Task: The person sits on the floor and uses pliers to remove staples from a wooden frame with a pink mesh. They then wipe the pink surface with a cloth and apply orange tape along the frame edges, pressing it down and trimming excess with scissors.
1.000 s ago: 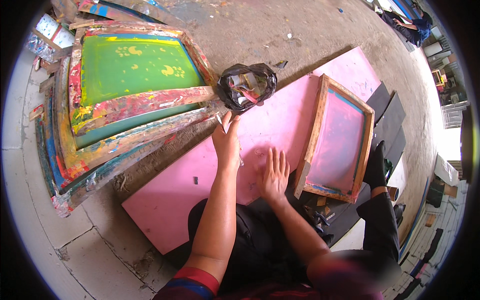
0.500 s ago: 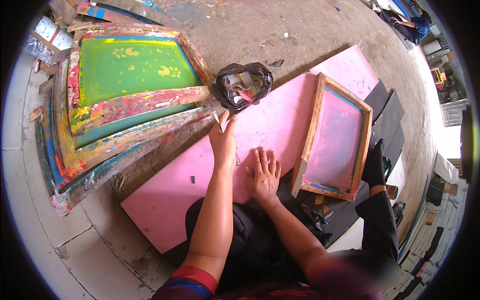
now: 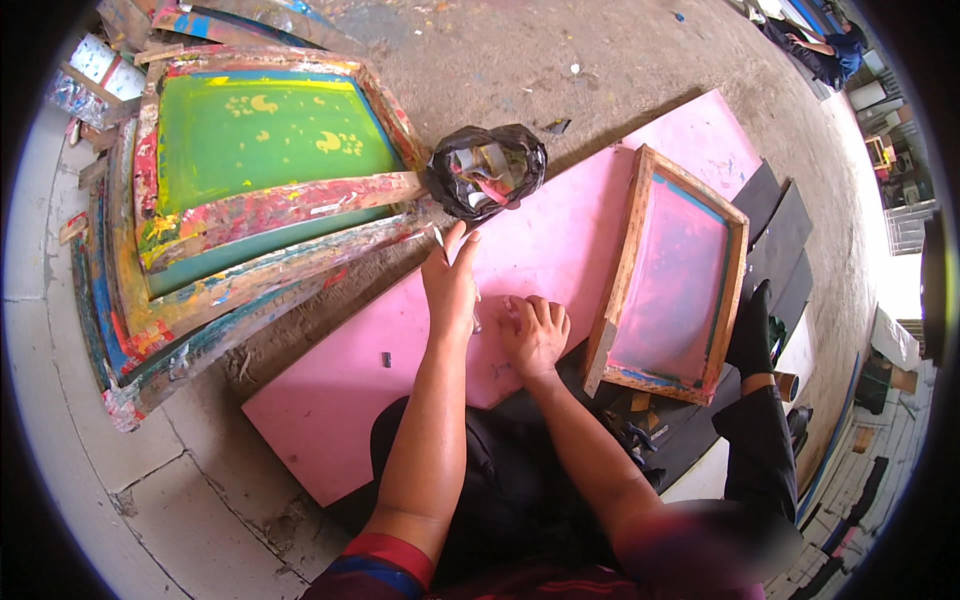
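My left hand [image 3: 450, 290] is closed around a thin tool [image 3: 439, 238]. Its narrow white end sticks out at the fingers, and a shiny part shows by the heel of the hand; its kind is unclear. Below lies a large pink board [image 3: 340, 400]. My right hand [image 3: 540, 338] rests on this board with bent fingers drawn together; whatever they pinch, if anything, is hidden. To its right, a wooden-framed printing screen [image 3: 668, 275] with pink-stained mesh lies partly over the board.
Paint-crusted printing screens [image 3: 280, 130] are stacked at the left. A black plastic bag [image 3: 487, 172] with scraps stands beyond the board. A small dark piece [image 3: 387, 359] lies on the pink surface. Black sheets [image 3: 775, 235] lie at right. Another person [image 3: 820, 50] sits far right.
My right hand has gone from lying flat with fingers spread to bent, gathered fingers, and has shifted slightly right. My left hand has barely moved.
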Demonstrator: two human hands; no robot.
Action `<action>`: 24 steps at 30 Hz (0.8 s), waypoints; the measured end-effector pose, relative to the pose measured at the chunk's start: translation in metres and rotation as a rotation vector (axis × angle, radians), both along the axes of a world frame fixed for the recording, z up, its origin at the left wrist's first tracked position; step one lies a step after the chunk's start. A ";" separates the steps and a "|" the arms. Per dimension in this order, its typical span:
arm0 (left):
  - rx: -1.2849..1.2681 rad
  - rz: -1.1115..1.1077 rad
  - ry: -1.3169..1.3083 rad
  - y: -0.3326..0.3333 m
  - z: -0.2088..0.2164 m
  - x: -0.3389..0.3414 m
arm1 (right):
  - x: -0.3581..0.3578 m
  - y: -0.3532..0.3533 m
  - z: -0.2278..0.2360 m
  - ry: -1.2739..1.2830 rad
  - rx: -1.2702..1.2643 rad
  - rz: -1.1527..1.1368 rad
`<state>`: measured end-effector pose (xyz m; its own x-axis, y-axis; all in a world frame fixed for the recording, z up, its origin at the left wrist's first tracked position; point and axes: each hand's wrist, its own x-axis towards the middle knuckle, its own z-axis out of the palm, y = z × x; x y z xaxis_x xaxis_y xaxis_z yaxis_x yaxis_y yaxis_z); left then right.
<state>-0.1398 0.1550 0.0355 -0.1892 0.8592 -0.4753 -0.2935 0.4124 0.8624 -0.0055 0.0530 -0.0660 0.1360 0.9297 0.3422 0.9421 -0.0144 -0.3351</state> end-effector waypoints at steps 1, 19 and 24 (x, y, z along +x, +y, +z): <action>-0.001 -0.005 -0.003 0.000 -0.001 0.000 | -0.002 0.001 -0.002 -0.007 0.011 -0.009; 0.068 0.031 0.003 -0.002 -0.013 0.001 | -0.003 0.027 -0.007 -0.083 -0.157 0.009; 0.023 -0.013 0.016 -0.002 0.000 0.001 | 0.025 0.057 0.014 0.411 -0.288 -0.178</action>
<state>-0.1385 0.1531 0.0350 -0.1854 0.8723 -0.4525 -0.2747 0.3961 0.8761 0.0198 0.1102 -0.0525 0.3698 0.9283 -0.0383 0.7081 -0.3082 -0.6353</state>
